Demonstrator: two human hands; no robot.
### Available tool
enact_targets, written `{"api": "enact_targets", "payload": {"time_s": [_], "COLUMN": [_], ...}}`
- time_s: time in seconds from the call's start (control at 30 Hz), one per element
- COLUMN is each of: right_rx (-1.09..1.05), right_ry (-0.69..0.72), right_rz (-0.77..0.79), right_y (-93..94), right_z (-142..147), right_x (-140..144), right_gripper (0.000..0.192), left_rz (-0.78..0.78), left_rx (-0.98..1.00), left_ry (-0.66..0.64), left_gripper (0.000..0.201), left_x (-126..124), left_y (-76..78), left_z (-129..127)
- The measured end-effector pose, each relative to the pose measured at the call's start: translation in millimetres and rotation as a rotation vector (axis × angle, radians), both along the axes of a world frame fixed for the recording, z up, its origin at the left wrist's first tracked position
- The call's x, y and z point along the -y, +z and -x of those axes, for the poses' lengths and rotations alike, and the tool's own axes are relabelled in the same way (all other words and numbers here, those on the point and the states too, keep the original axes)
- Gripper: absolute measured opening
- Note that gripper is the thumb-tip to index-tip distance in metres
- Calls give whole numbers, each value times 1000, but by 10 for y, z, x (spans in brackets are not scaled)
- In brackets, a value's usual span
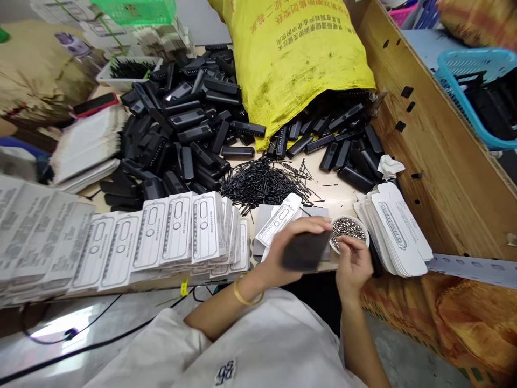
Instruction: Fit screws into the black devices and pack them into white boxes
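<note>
My left hand [277,250] is wrapped round a dark flat rectangular piece [307,251], smeared by motion, in front of my chest. My right hand [354,267] has its fingertips pinched together over the near edge of a round white bowl [365,225] full of small shiny metal parts [346,228]. Whatever is between those fingertips is too small to make out. Just beyond my left hand, a white printed flat carton [278,220] lies on a grey block [258,214]. A loose pile of thin black sticks [262,183] spreads behind it.
Black plastic cases [189,118] are heaped at the back left; more spill from a yellow sack [302,59]. Printed cartons [151,231] line the front left edge. Another carton stack [398,229] stands right of the bowl, near a wooden side board [444,161].
</note>
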State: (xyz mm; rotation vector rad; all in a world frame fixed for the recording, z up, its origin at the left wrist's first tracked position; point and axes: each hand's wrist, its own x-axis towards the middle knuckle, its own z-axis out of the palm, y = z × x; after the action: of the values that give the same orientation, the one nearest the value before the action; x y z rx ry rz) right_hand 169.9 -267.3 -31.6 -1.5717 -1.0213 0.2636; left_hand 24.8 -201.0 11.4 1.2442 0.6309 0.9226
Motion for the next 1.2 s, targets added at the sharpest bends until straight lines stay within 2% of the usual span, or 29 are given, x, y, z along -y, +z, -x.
{"api": "enact_targets", "payload": {"time_s": [0.07,0.13,0.2,0.27,0.37,0.4,0.47,0.53,0.57,0.63,0.7,0.73,0.83,0.93,1.0,1.1,1.13,1.2], "right_rx": [25,127,265,405,538,535,465,303,165,-133,-309,-324,-415,-572,-570,-403,-322,-116], "right_ry": [-82,-75,-23,57,212,205,32,-153,-158,25,326,385,384,352,310,283,292,333], "right_rz": [-29,-55,-79,-76,62,110,154,161,182,277,414,416,340,357,391,439,456,491], "right_y": [100,248,403,516,575,576,576,585,589,579,526,483,340,268,285,401,463,613], "right_z": [-131,-186,-155,-97,-143,-212,-383,-494,-493,-353,-87,54,313,216,29,-240,-311,-431], "right_x": [34,41,0,-108,-361,-442,-547,-544,-503,-375,-246,-200,-167,-223,-271,-364,-401,-477], "right_gripper": [10,9,14,21,24,25,33,39,42,46,54,55,54,53,51,46,44,38], "left_rz": [-154,-171,-162,-177,-203,-202,-177,-126,-100,-50,1,31,52,-164,-321,-388,-403,-474], "left_rx": [-310,-574,-708,-705,-624,-614,-625,-650,-654,-621,-519,-463,-428,-640,-908,-1292,-1346,-1325], "left_ry": [-83,-107,-127,-220,-436,-498,-530,-399,-287,-73,58,94,97,82,149,187,176,167], "left_gripper": [25,29,34,38,41,40,37,37,38,44,44,41,37,41,47,69,70,72], "left_x": [11,12,30,73,140,147,125,72,42,-7,-37,-47,-99,-222,-311,-373,-368,-336], "left_y": [-101,-153,-110,9,208,258,319,322,302,233,153,123,96,102,54,-109,-166,-249], "left_z": [-79,-174,-237,-241,-153,-110,-25,25,28,-18,-102,-140,-144,39,178,284,293,299]}}
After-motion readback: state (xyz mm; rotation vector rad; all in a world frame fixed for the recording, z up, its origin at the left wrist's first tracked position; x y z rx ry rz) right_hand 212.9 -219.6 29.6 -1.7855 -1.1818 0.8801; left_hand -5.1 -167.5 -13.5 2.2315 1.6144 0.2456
